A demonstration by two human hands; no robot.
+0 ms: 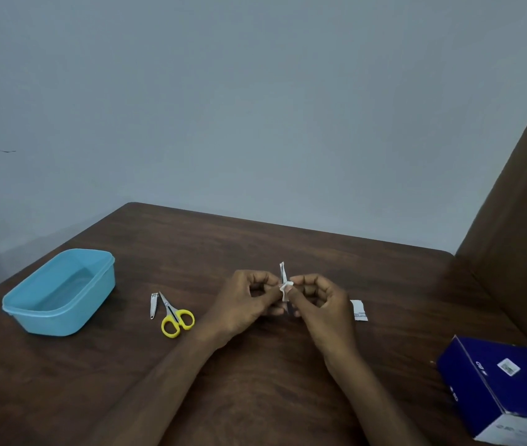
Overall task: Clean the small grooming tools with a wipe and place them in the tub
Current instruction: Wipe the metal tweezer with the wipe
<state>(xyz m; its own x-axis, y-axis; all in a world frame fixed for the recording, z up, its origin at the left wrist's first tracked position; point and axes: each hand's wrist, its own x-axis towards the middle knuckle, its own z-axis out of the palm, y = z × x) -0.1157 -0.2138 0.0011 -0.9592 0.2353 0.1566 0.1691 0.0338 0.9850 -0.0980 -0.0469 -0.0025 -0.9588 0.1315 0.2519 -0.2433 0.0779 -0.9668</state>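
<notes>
My left hand (245, 304) and my right hand (318, 305) meet over the middle of the table. Between their fingertips stands a thin silver tool (282, 272), upright, its upper end poking above my fingers. A small white wipe (286, 287) is folded round the tool where my right fingertips pinch it. My left fingers pinch the tool from the other side. A silver nail clipper (153, 305) and yellow-handled scissors (175, 317) lie side by side on the table to the left. The light blue tub (62, 312) stands open further left, with nothing seen inside.
A torn white wipe sachet (359, 310) lies just right of my right hand. A dark blue box (503, 384) sits at the table's near right corner. A brown panel (519, 201) rises along the right side. The brown wooden table (255, 365) ends at a grey wall.
</notes>
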